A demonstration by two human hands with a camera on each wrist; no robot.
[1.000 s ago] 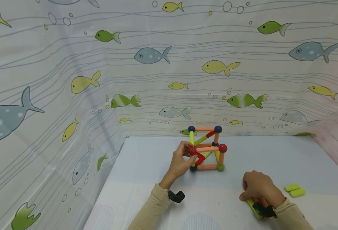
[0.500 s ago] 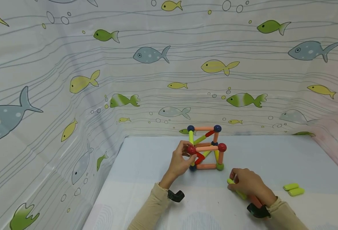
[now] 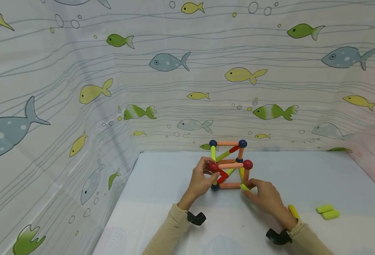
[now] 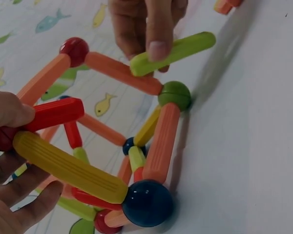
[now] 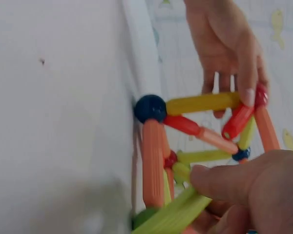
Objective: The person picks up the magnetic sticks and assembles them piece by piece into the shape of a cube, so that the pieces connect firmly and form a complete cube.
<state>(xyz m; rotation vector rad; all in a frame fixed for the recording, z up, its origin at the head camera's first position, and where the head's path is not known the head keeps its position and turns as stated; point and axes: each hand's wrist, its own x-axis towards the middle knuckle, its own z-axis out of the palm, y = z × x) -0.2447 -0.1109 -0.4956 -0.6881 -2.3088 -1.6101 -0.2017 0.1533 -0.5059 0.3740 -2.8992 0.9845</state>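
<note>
A cube-like frame of magnetic building sticks and balls (image 3: 227,165) stands on the table. At its upper left front corner my left hand (image 3: 199,181) holds the red ball (image 3: 213,166); the left wrist view has the thumb on a short red stick (image 4: 58,114) beside that ball. That stick's other end is free. My right hand (image 3: 265,196) pinches a yellow-green stick (image 4: 173,53) between thumb and fingers. It slants close to the green ball (image 4: 175,95) at the lower right front corner; whether they touch I cannot tell. In the head view, the fingers and stick largely hide this ball.
Two yellow-green sticks (image 3: 328,211) lie on the table to the right. A yellow stick (image 3: 293,211) lies partly behind my right wrist. In the left wrist view, orange sticks (image 4: 226,6) show at the top edge. A fish-patterned cloth wall (image 3: 181,106) rises behind the table.
My right hand has picked up the yellow-green stick from the pile at the right and carried it left to the frame's lower right corner. My left hand keeps its hold.
</note>
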